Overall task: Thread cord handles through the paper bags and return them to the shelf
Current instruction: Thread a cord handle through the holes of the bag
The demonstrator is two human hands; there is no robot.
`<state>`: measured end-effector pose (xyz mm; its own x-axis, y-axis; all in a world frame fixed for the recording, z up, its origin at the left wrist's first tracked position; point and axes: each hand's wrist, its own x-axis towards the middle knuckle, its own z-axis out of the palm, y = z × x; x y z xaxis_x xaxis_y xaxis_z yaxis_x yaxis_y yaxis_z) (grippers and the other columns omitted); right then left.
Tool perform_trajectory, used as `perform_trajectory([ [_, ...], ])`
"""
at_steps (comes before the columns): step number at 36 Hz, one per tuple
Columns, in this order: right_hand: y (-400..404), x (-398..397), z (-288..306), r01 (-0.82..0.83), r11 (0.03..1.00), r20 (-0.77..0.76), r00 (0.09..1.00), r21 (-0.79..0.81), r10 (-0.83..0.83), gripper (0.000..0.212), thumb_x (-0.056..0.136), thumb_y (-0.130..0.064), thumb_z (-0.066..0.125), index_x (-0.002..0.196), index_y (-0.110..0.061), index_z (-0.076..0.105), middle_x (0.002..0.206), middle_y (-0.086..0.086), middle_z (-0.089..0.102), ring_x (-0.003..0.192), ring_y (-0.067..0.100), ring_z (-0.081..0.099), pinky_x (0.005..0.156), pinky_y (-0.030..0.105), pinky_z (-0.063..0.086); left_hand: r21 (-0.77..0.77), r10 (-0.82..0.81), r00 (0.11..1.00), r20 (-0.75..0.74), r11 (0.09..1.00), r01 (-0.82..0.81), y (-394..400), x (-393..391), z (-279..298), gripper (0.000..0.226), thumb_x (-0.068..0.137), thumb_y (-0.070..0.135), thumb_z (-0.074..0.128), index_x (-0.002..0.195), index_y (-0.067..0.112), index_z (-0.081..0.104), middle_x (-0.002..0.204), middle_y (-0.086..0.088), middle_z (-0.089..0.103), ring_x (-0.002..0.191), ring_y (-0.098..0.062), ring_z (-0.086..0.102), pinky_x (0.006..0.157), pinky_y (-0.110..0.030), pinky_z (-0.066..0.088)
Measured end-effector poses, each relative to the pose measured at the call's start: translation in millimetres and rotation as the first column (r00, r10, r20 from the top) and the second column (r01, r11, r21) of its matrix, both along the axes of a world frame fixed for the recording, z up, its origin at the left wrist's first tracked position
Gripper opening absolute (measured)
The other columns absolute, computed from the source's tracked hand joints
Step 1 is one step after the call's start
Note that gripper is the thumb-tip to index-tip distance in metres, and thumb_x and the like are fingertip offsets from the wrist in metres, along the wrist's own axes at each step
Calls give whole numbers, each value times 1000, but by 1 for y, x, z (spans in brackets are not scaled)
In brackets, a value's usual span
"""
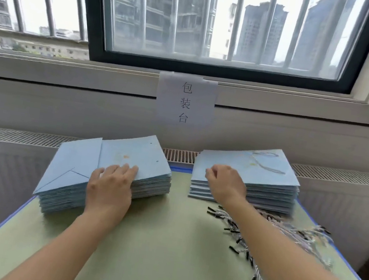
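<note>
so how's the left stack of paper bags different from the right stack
The left stack shows no cord on its top bag and sits skewed, overhanging the table's left edge; the right stack has a cord handle on top and sits squarer. The left hand lies flat on the left stack; the right hand curls on the right. Both are blue flat bags.

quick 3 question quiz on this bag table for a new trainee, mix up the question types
1. True or false: the left hand rests flat on the left stack of blue bags.
2. Which stack has a bag with a cord handle already on top? A) left stack B) right stack
3. Fill in: the loose cords lie on the green table under the ____ forearm.

Key: 1 true; 2 B; 3 right
</note>
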<state>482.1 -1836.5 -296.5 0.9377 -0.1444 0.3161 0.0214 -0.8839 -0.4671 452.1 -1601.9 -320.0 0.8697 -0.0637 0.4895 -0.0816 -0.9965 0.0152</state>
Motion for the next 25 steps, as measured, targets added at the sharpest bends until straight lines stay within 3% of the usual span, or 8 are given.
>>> perform_trajectory([
  [2, 14, -6, -6, -103, 987, 18, 995, 120, 102, 43, 100, -34, 37, 83, -7, 66, 80, 4, 64, 81, 26, 60, 72, 35, 46, -25, -40, 996, 85, 999, 42, 3, -8, 1, 40, 59, -10, 75, 90, 16, 73, 78, -1, 72, 75, -26, 69, 71, -38, 49],
  [4, 25, -14, -9, -184, 912, 15, 981, 366, 192, 48, 101, -41, 36, 88, -9, 68, 73, 1, 64, 68, 23, 61, 69, 35, 49, -21, -62, 986, 154, 998, 66, 3, -18, 4, 42, 51, -11, 80, 82, 17, 74, 70, 1, 70, 67, -25, 68, 61, -33, 50],
  [8, 38, -29, -2, -76, 541, -131, 934, 838, 333, 58, 99, -56, 27, 106, -10, 61, 78, 10, 69, 50, 17, 55, 44, 22, 39, 3, -162, 960, 230, 986, 165, -7, -52, 15, 47, 47, -3, 86, 88, 19, 76, 75, 4, 72, 70, -22, 69, 57, -31, 50],
  [13, 30, -57, -3, -7, 282, -155, 823, 959, 546, 33, 101, -34, 41, 102, -11, 64, 90, 8, 66, 72, 19, 60, 57, 23, 44, 101, -322, 935, 148, 946, 309, -13, -104, 19, 43, 46, 6, 87, 86, 18, 76, 73, 4, 69, 66, -22, 67, 49, -30, 47],
  [16, 11, -80, -14, -81, 287, -106, 806, 955, 582, 21, 89, -12, 52, 105, -7, 66, 109, 18, 64, 95, 31, 50, 78, 37, 43, 77, -438, 899, -25, 896, 438, -13, -133, 22, 29, 68, 47, 64, 79, 23, 75, 71, 9, 69, 63, -16, 67, 43, -27, 48],
  [18, 0, -100, -17, -116, 334, -107, 807, 935, 580, 27, 75, -13, 56, 101, -7, 62, 98, 19, 60, 85, 29, 45, 67, 32, 39, -25, -490, 850, -192, 869, 495, -18, -149, 31, 61, 80, 76, 31, 92, 35, 75, 85, 21, 69, 75, -5, 67, 51, -26, 52],
  [20, -8, -118, -21, -137, 362, -119, 790, 922, 601, 30, 71, -13, 56, 100, -8, 58, 89, 16, 57, 69, 22, 48, 57, 26, 40, -91, -471, 835, -284, 880, 465, -28, -153, 42, 95, 64, 93, -3, 126, 48, 54, 121, 34, 54, 111, 10, 50, 84, -21, 47],
  [25, -14, -151, -29, -168, 363, -134, 725, 917, 676, 25, 80, -1, 57, 104, -4, 50, 71, 10, 60, 49, 12, 51, 44, 19, 40, -327, -435, 849, -301, 883, 336, -48, -102, 26, 73, 89, 68, 34, 152, 36, 17, 155, 16, 24, 141, -9, 20, 112, -26, 21],
])
